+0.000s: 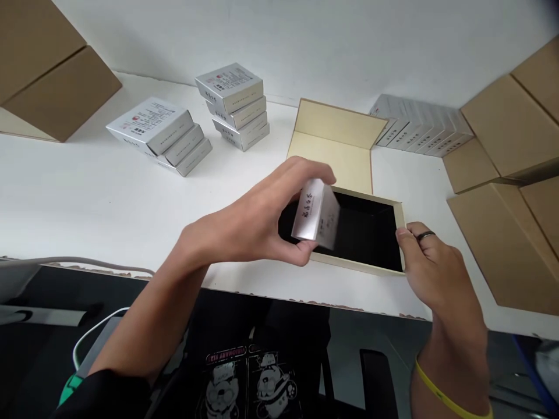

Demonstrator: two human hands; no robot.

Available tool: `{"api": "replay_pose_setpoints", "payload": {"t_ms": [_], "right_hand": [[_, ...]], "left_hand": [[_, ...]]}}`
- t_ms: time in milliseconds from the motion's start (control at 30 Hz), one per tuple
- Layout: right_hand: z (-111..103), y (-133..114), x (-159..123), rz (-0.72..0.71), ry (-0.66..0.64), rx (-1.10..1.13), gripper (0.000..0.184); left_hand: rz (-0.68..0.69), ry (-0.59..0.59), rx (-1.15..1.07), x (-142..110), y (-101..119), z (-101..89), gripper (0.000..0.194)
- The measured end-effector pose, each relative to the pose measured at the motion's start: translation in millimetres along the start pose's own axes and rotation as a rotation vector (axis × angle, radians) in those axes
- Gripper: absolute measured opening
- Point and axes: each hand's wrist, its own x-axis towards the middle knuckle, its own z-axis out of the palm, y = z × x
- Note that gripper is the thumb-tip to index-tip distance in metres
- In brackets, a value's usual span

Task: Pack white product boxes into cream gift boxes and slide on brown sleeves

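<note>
My left hand grips a small silver carton with dark printed characters, thumb below and fingers above. The carton is tilted over the left part of an open gift box with a cream rim and black inside. Pinched on the right wall of that box is my right hand, which wears a dark ring. The box's cream lid stands folded open behind it. Whether the carton touches the box's inside is hard to see.
Two stacks of silver cartons stand at the back left. A row of silver cartons lines the wall at right. Brown cardboard boxes flank both sides. The table's chipped front edge runs below my arms.
</note>
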Motion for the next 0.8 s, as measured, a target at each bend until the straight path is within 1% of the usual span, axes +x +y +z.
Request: {"api": "replay_pose_setpoints", "payload": {"t_ms": [33,100,200,367,467,533,567,600,667,733,800], "right_hand": [[0.1,0.3,-0.1,0.003,-0.002,0.009,0.034],[0.5,1.1,0.2,0.002,0.002,0.015,0.034],[2.5,3.6,1.7,-0.006,0.023,0.013,0.035],[7.6,9.3,4.4,-0.008,0.071,0.05,0.04],[8.2,10.4,5.1,0.003,0.068,0.047,0.04],[7.8,10.2,5.4,0.015,0.063,0.046,0.04],[7.5,10.0,5.6,0.02,0.062,0.045,0.04],[7.1,9.7,5.8,0.024,0.062,0.044,0.039],[6.5,9.3,6.4,0.03,0.064,0.043,0.038],[6.0,9.2,6.9,0.038,0.067,0.034,0.036],[5.6,9.1,6.9,0.047,0.066,0.024,0.036]], "left_hand": [[-0.052,0.009,-0.052,-1.4,-1.8,0.0,0.07],[-0.099,0.03,-0.127,-3.1,-3.7,1.2,0.065],[-0.061,0.03,-0.132,-5.6,-4.7,4.1,0.06],[0.04,0.01,0.009,-11.7,-5.6,5.9,0.054],[0.045,0.05,-0.071,-8.0,-5.0,6.7,0.051],[0.025,0.076,-0.133,0.7,-5.3,9.5,0.047],[0.005,0.066,-0.145,6.8,-5.8,11.8,0.044],[-0.023,0.039,-0.144,14.0,-6.6,14.6,0.04],[-0.084,-0.056,-0.131,30.5,-8.3,20.8,0.032],[-0.144,-0.196,-0.143,48.3,-9.3,26.2,0.029],[-0.162,-0.352,-0.181,66.2,-9.3,29.5,0.029]]}}
